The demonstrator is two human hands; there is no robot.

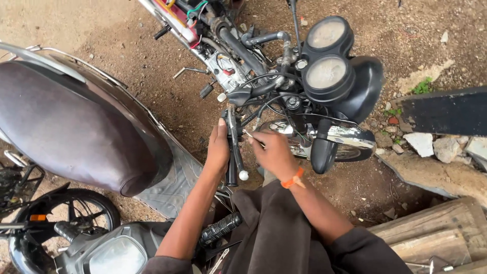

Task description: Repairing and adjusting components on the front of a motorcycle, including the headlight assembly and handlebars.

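- Nearest, at the bottom edge, a scooter's round mirror (pixel 109 253) and a ribbed black rubber handlebar grip (pixel 219 229) jut in from the left, just below the person's forearms.
- To the near right lie weathered wooden planks (pixel 431 238), rough and grey-brown.
- The left hand (pixel 218 149) is wrapped shut around the motorcycle's black handlebar end (pixel 232 170), thumb laid along it; a slim metal lever (pixel 237 152) with a small ball tip runs down just beside the fingers.
- The right hand (pixel 274 152), an orange band at its wrist, pinches a thin pale tool or cable end (pixel 249 135) between closed fingertips, right against the lever mount; what exactly it is cannot be told.
- On the left a scooter's smooth, glossy brown seat (pixel 66 127) fills the view, crowding the handlebar from that side.
- Just past the hands, a chrome headlight (pixel 340 137) and a black turn signal (pixel 322 152) sit close on the right.
- Farther on stand two round dusty gauges (pixel 327 56) amid tangled black cables (pixel 269 96).
- Farthest, the frame with coloured wiring (pixel 203 20) lies over gritty dirt ground (pixel 101 30); broken stones (pixel 431 144) lie right.
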